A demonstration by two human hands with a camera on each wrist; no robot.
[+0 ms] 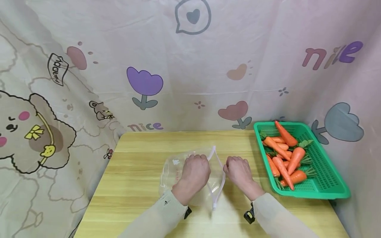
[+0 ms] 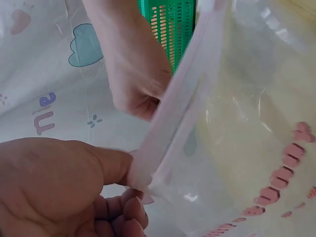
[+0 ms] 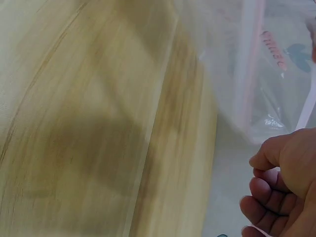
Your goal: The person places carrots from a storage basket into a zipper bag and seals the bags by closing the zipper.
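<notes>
A clear zip bag (image 1: 171,180) with pinkish print and a pale zip strip lies on its side above the wooden table, its mouth facing right and spread apart. My left hand (image 1: 194,172) pinches one lip of the mouth between thumb and fingers; the left wrist view shows the thumb (image 2: 116,165) on the strip. Opposite it, my right hand (image 1: 239,170) has its fingers curled at the other lip, which bows out toward it. In the right wrist view its thumb and forefinger (image 3: 266,158) meet right by the bag's edge. The bag holds nothing visible.
A green plastic basket (image 1: 328,178) stands at the right of the table (image 1: 134,158), with several orange carrots (image 1: 296,158) heaped in its left part. A printed curtain (image 1: 190,82) hangs behind the table and along both sides.
</notes>
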